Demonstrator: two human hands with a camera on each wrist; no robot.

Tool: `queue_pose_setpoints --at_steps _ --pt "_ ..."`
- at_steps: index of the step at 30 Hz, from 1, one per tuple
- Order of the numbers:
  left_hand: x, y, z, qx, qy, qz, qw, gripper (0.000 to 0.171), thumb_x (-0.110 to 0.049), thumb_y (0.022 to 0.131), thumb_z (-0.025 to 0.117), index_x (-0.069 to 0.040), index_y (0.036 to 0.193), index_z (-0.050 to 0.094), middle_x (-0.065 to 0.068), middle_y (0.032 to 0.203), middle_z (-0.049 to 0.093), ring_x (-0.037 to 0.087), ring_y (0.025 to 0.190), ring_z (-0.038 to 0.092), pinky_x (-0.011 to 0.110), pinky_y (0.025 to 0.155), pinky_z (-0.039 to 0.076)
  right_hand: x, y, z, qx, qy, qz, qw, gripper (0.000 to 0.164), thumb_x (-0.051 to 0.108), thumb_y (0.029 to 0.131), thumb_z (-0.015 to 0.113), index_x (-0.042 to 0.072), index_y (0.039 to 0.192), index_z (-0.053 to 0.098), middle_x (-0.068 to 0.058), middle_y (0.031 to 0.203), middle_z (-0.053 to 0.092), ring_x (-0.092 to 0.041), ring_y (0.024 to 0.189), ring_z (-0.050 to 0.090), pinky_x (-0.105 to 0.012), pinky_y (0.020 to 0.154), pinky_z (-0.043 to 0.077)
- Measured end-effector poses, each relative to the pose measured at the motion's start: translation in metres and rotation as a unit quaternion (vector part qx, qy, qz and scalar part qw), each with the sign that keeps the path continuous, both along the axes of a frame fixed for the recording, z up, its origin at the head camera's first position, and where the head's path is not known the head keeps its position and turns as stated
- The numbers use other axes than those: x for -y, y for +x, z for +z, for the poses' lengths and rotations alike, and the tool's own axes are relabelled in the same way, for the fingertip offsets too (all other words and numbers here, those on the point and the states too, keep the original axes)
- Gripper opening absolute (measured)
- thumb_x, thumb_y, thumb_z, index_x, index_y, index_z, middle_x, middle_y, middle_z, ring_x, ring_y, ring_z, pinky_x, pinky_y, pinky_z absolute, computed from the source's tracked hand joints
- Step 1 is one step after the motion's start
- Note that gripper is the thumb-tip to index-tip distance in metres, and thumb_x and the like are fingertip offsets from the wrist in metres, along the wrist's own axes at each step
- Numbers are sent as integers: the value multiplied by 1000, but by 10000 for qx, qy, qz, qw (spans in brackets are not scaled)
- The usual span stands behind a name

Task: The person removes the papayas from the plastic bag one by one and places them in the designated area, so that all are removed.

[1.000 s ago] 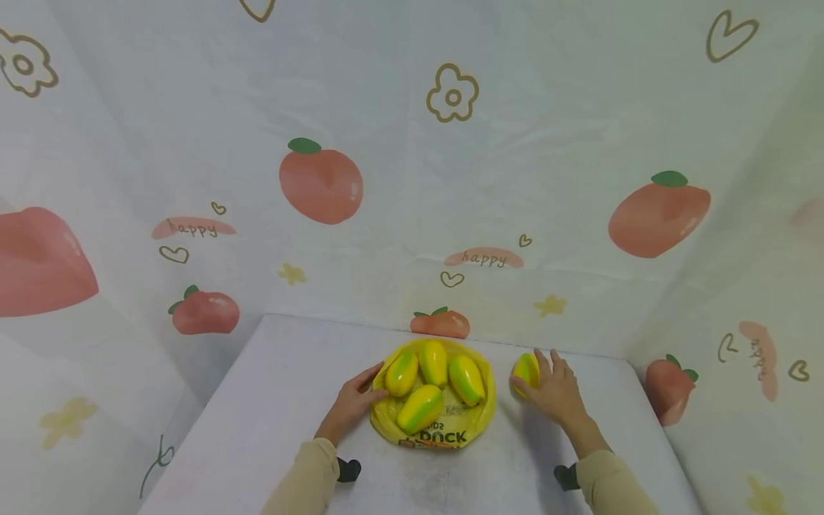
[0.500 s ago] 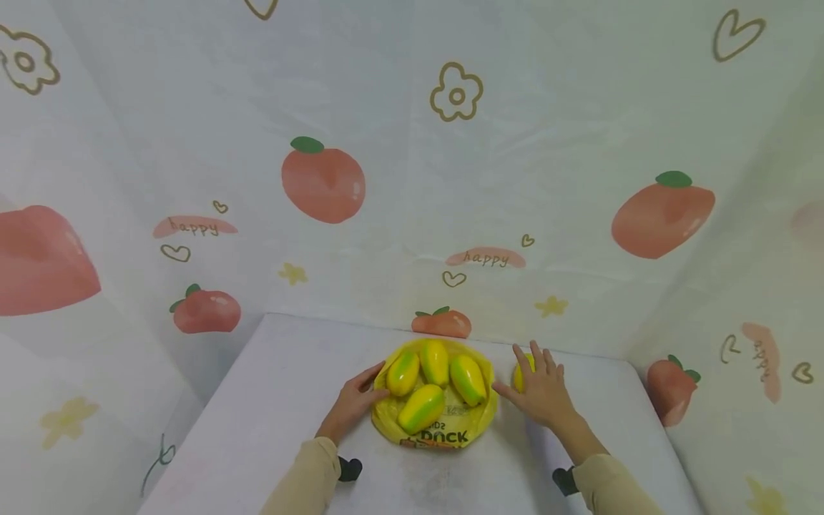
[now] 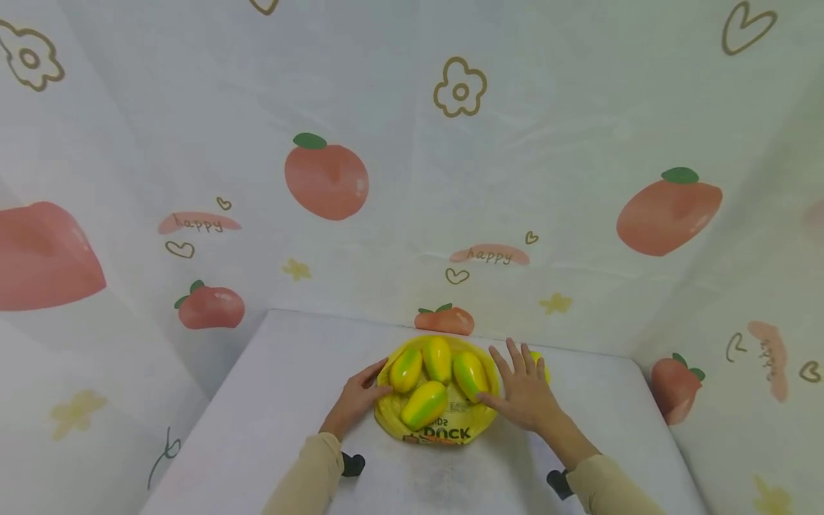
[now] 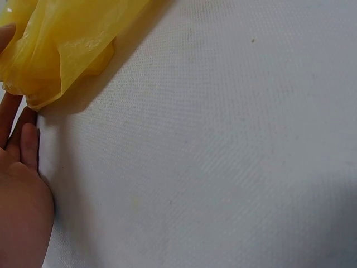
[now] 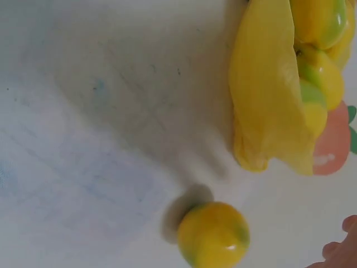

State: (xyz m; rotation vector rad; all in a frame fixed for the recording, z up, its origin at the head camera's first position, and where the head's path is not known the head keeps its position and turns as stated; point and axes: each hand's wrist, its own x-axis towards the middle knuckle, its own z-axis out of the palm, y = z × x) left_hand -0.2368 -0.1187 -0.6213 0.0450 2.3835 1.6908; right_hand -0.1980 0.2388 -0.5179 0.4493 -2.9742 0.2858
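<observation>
A yellow plastic bag (image 3: pixel 388 423) with dark lettering stands on the white table, its mouth spread wide. Several glossy yellow-green mangoes (image 3: pixel 423 405) lie inside. At the bag's left side, my left hand (image 3: pixel 350 402) holds the rim, thumb over the edge and fingers outside; the left wrist view shows these fingers against the plastic bag (image 4: pixel 83 33). My right hand (image 3: pixel 528 400) hovers by the right rim with fingers spread, holding nothing. Behind it, partly hidden, one loose mango (image 3: pixel 541 366) sits on the table; the right wrist view shows this mango (image 5: pixel 213 235) apart from the bag.
A white tabletop (image 3: pixel 283 386) extends around the bag. A pale cloth wall (image 3: pixel 386 272) printed with peaches, flowers and hearts rises along the back and both sides.
My right hand has left the loose mango and moved left to the bag's right rim, fingers spreading. My left hand stays at the left rim.
</observation>
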Motion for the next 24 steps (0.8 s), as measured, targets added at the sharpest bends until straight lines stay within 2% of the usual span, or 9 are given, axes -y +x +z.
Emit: queue_pose_setpoints --at_steps 5,10,15,24 --pt "1 0 -3 44 64 -24 10000 70 -48 88 75 -30 151 50 1 159 48 32 152 39 57 126 30 8 1 0 71 160 114 9998 94 71 87 60 19 161 33 -21 170 20 -54 153 21 -80 117 20" --pt "2 -2 -7 34 90 -58 9999 71 -49 87 76 -30 150 51 2 159 49 33 152 39 57 126 29 16 4 1 31 284 245 9993 96 74 86 60 20 161 33 -21 169 21 -53 153 23 -78 117 23" --pt "2 -3 -6 33 151 -54 9999 70 -48 87 76 -29 150 51 2 159 49 33 152 39 58 126 29 25 5 2 206 480 397 9978 100 79 85 56 21 162 28 -20 170 18 -49 155 22 -77 119 22" --pt "0 1 0 -66 108 -86 9999 69 -46 89 74 -27 151 51 4 159 49 33 151 40 57 125 31 41 6 0 361 -27 779 9963 102 70 81 70 18 160 32 -21 169 22 -51 153 25 -77 118 24"
